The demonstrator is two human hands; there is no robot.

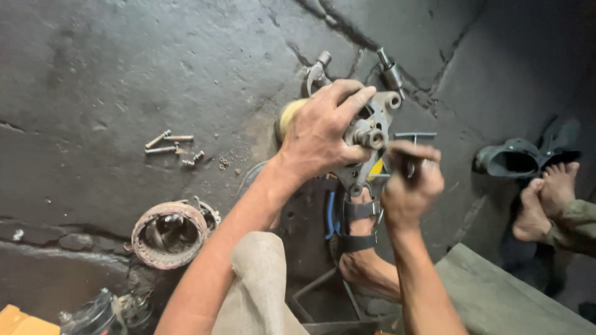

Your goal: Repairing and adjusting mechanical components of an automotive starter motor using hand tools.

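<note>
My left hand [323, 133] grips a grey metal housing [380, 110] with a short shaft [370, 138] sticking out of its middle, holding it upright on the dark concrete floor. A yellowish round part [289, 115] shows behind that hand. My right hand [410, 183] is closed around a small dark tool [415, 138] with a T-shaped end, held just right of the shaft. My sandalled foot [360, 232] rests below the housing.
Several loose bolts [169, 144] and nuts lie on the floor at left. A copper-wound stator ring [169, 234] sits lower left. Two sockets [391, 73] lie behind the housing. Another person's bare feet [549, 198] and a black sandal [518, 158] are at right.
</note>
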